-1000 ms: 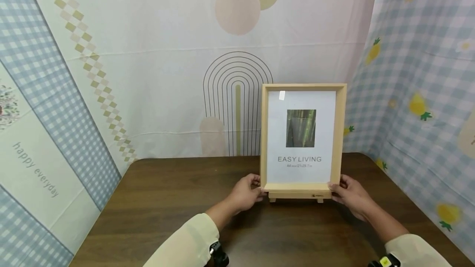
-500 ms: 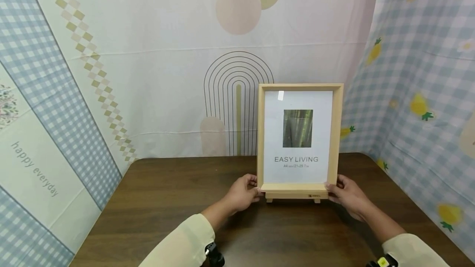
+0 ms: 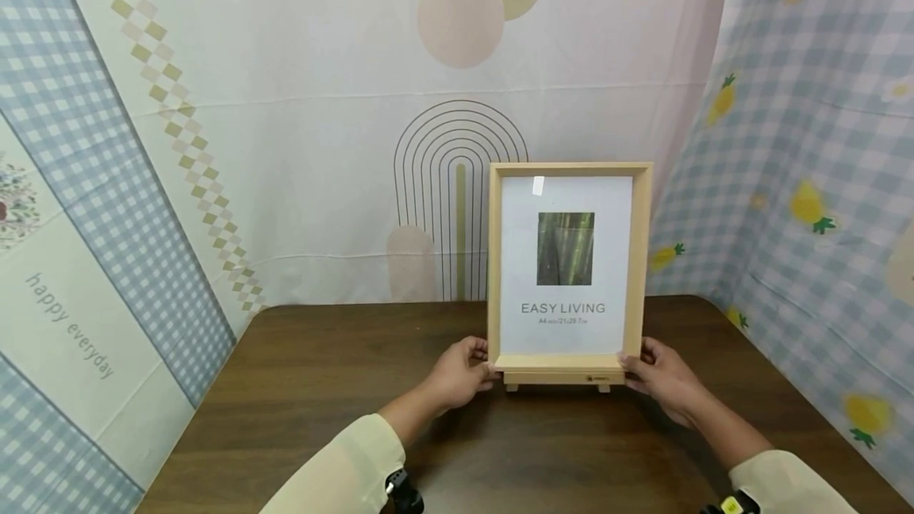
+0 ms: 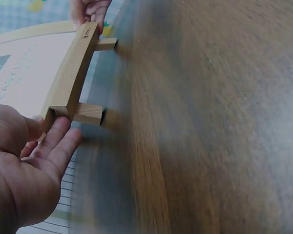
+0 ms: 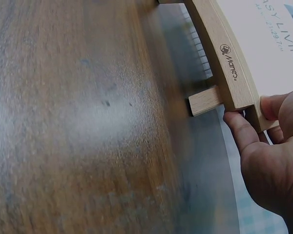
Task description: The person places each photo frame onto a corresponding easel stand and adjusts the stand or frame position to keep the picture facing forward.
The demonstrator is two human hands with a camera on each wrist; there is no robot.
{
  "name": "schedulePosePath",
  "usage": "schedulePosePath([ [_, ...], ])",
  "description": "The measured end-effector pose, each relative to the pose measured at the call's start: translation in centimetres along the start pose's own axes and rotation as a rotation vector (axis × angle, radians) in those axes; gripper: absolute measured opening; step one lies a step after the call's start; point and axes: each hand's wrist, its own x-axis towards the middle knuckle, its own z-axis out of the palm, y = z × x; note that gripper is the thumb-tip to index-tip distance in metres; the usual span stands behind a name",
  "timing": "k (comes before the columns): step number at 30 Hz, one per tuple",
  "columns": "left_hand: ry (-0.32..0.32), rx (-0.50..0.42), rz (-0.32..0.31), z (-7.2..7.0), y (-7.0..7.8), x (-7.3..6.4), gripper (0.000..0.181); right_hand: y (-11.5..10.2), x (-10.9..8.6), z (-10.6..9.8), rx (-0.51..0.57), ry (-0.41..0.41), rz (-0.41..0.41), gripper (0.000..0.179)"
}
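Note:
A pale wooden picture frame (image 3: 638, 260) stands upright, leaning slightly back, on a small wooden easel (image 3: 553, 378). Behind its glass is a white sheet (image 3: 564, 331) reading EASY LIVING, with a small green picture. My left hand (image 3: 458, 375) grips the lower left corner, thumb on the frame and fingers (image 4: 58, 141) at the end of the easel's ledge. At the lower right corner my right hand (image 3: 664, 377) pinches the frame the same way, one fingertip under the ledge in the right wrist view. Two short easel feet (image 4: 89, 113) stick out in front; the easel's back is hidden.
The dark wooden table (image 3: 321, 387) extends on both sides and in front of the easel. A patterned cloth (image 3: 307, 181) hangs behind it, and a blue checked cloth (image 3: 771, 244) hangs along the right side.
The frame and easel have shifted a little to the left across the table. Both hands have moved along with them, keeping their grip on the lower corners.

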Motion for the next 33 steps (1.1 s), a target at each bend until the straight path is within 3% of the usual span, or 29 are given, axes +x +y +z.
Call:
schedulePosePath([
  [33, -0.004, -0.017, -0.011, -2.2, 0.0, -1.4, 0.031, -0.5, 0.1, 2.2, 0.034, -0.034, -0.031, 0.062],
])
